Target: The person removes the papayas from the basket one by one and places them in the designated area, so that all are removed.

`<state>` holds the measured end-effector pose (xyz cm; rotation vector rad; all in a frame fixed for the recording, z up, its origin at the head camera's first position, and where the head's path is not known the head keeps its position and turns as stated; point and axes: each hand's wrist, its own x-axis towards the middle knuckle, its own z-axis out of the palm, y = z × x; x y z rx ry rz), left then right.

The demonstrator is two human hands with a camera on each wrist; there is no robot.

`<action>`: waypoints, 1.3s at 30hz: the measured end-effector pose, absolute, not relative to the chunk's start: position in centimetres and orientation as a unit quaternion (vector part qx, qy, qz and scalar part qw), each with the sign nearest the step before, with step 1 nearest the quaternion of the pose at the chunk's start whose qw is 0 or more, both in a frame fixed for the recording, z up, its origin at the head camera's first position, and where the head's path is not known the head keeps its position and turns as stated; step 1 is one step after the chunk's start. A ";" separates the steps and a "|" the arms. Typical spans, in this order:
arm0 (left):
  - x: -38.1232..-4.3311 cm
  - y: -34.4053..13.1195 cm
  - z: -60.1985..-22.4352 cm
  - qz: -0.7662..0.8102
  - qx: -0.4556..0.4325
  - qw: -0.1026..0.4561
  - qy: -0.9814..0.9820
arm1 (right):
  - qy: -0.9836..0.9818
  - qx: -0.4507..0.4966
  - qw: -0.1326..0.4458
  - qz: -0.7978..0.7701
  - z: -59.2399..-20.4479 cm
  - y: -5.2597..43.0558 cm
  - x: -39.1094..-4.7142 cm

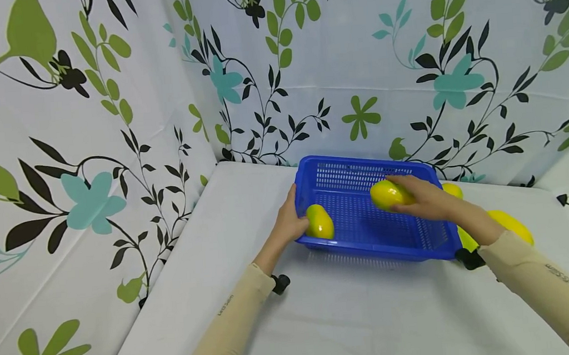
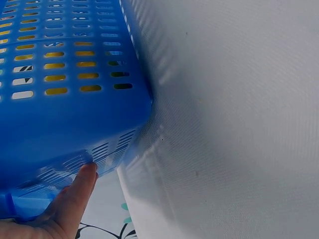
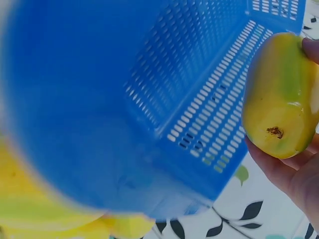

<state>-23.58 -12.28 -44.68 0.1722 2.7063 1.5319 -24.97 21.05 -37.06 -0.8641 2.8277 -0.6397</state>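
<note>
A blue plastic basket (image 1: 370, 247) with slotted walls stands on the white table. My left hand (image 1: 289, 219) grips its left side, the thumb over the rim; one finger (image 2: 79, 191) lies along the outer wall in the left wrist view. Inside, at the left end by that thumb, rests a yellow-green mango (image 1: 320, 222). Over the right half of the basket my right hand (image 1: 424, 197) holds another mango (image 1: 387, 195). The right wrist view shows this mango (image 3: 276, 99) between thumb and fingers, its brown stem scar facing the camera.
Right of the basket lie more yellow fruits, one small (image 1: 452, 190) and one larger (image 1: 511, 226), partly behind the right forearm. A white cloth (image 1: 309, 108) printed with leaves and flowers hangs behind and to the left. The white tabletop (image 1: 355, 317) stretches in front.
</note>
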 end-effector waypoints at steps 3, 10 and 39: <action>-23.5 -12.3 -44.6 0.492 0.055 0.015 0.869 | 0.935 -0.280 0.050 -0.213 -36.9 22.0 -24.4; -23.5 -12.2 -44.6 0.490 0.056 0.015 0.870 | 0.936 -0.274 0.022 -0.221 -36.9 24.2 -22.8; -23.7 -12.0 -44.8 0.490 0.051 0.013 0.870 | 0.959 -0.151 -0.012 -0.241 -37.8 33.2 -17.3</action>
